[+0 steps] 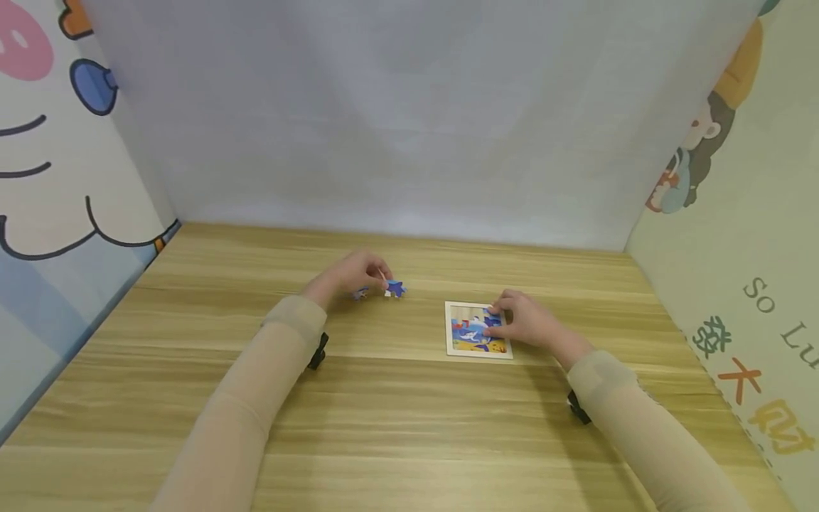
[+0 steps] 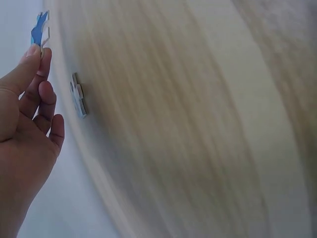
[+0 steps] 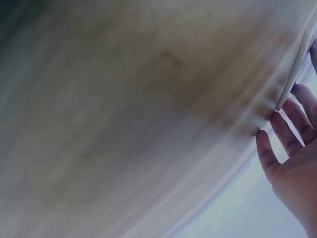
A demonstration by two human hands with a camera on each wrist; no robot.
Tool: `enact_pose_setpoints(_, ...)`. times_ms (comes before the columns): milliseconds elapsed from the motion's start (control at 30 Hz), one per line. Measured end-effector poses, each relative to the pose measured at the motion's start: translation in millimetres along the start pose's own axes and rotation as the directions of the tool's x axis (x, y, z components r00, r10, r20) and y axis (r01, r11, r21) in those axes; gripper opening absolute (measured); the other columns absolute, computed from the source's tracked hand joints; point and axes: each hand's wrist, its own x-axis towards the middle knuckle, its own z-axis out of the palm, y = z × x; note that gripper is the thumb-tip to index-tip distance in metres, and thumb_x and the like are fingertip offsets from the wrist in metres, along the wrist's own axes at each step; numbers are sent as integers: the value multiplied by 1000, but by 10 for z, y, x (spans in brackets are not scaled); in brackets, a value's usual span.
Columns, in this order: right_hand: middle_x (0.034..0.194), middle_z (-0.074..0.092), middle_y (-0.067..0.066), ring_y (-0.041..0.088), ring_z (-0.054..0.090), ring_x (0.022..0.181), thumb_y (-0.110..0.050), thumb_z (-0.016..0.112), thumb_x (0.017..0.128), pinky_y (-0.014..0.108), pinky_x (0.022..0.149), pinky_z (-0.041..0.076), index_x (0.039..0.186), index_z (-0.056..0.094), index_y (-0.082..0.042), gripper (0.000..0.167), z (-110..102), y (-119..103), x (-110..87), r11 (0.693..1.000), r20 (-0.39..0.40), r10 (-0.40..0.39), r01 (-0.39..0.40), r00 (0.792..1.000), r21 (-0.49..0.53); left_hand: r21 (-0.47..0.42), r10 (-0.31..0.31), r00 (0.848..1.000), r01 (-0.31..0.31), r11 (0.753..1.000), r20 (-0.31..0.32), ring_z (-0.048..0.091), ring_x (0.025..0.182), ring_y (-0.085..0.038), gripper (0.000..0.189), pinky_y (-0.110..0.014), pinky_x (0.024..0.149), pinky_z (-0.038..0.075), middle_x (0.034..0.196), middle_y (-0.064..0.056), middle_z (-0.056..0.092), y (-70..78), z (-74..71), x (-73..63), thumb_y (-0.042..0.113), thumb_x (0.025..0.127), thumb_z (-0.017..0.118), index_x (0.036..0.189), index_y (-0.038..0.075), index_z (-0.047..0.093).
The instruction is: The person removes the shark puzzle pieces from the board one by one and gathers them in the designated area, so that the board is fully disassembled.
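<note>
A blue-and-white jigsaw piece is pinched between the thumb and forefinger of my left hand, lifted off the table in the left wrist view. Below that hand, another puzzle piece lies on the wood. To the right, a square jigsaw puzzle with a pale frame lies flat, showing a sea picture partly filled in, with bare backing near its top. My right hand rests over its right side, thumb and forefinger spread on the picture. The right wrist view shows the other fingers by the frame edge, touching the table.
The wooden table runs back to a pale curtain. Printed walls with cartoon figures stand at the left and right. A black wrist strap shows under the left sleeve, another under the right.
</note>
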Motion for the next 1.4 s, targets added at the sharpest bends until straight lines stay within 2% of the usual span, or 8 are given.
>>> enact_pose_setpoints(267, 105, 61, 6, 20, 56, 91, -42, 75, 78, 40, 84, 47, 108, 68, -5, 48, 1, 9, -23, 1000, -1, -23, 23, 1000, 0, 92, -16, 1000, 16, 996, -1, 60, 76, -15, 8, -26, 68, 47, 87, -4, 69, -20, 69, 11, 15, 87, 68, 92, 9, 69)
enact_pose_setpoints(433, 117, 59, 9, 28, 55, 108, -39, 72, 81, 47, 97, 42, 118, 64, -5, 51, -46, 76, -40, 998, 58, -66, 65, 996, 21, 145, -21, 1000, 22, 989, -9, 58, 77, -15, 7, -27, 69, 46, 86, -3, 68, -17, 79, 31, 16, 87, 68, 91, 9, 68)
enact_pose_setpoints(667, 128, 53, 13, 34, 49, 119, -36, 73, 81, 52, 103, 35, 130, 56, -5, 60, -140, 169, -87, 989, 147, -135, 124, 980, 81, 272, -27, 999, 31, 962, -18, 56, 85, -17, 11, -45, 95, 32, 87, 1, 66, -17, 84, 57, 22, 86, 69, 94, 14, 69)
enact_pose_setpoints(733, 131, 52, 14, 35, 47, 121, -38, 74, 80, 53, 103, 34, 132, 54, -4, 65, -154, 181, -96, 986, 153, -157, 147, 976, 78, 289, -21, 999, 29, 957, -29, 56, 85, -17, 16, -46, 94, 30, 88, 1, 66, -7, 85, 64, 24, 86, 68, 98, 14, 68)
enact_pose_setpoints(800, 133, 51, 14, 36, 46, 123, -39, 76, 77, 53, 104, 33, 132, 54, -4, 68, -153, 198, -101, 983, 150, -173, 162, 973, 81, 289, -9, 999, 19, 957, -36, 57, 83, -16, 21, -42, 91, 35, 89, 1, 65, 25, 89, 74, 25, 86, 68, 103, 13, 67)
enact_pose_setpoints(967, 137, 47, 13, 36, 42, 127, -41, 76, 77, 53, 107, 29, 134, 52, -6, 71, -118, 244, -118, 983, 143, -177, 166, 974, 82, 295, 46, 998, -34, 955, -32, 57, 80, -16, 28, -36, 79, 44, 91, 0, 65, 199, 111, 107, 26, 88, 66, 111, 11, 65)
enact_pose_setpoints(1200, 140, 44, 18, 39, 36, 132, -38, 77, 76, 55, 109, 24, 135, 49, -6, 73, -80, 266, -150, 982, 99, -174, 165, 980, 94, 347, 111, 993, -92, 933, -34, 58, 100, -20, 30, -49, 97, 32, 97, 4, 67, 538, 225, 185, 31, 89, 65, 113, 14, 65)
enact_pose_setpoints(1400, 142, 42, 19, 39, 33, 133, -39, 78, 75, 55, 110, 23, 137, 44, -3, 79, -65, 258, -150, 988, 87, -137, 130, 987, 82, 329, 171, 984, -147, 933, -45, 55, 108, -24, 32, -49, 96, 28, 107, 0, 65, 798, 402, 271, 29, 87, 68, 114, 13, 66)
